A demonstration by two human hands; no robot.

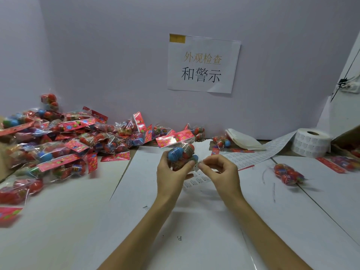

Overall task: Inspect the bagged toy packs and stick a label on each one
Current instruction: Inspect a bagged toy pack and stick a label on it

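The wall sign [203, 63] reads "外观检查 和警示".

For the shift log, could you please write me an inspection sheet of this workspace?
Surface: overlapping white paper sheets.
Job's things: toy pack held up; pile of packs at left; single pack lying at right; label roll with strip unrolled.
Clutter: folded white bag by the wall.
Hands: left hand grips the toy pack; right hand pinches a label.
Cables: black cable at upper right.
Surroundings: printed sign on wall.
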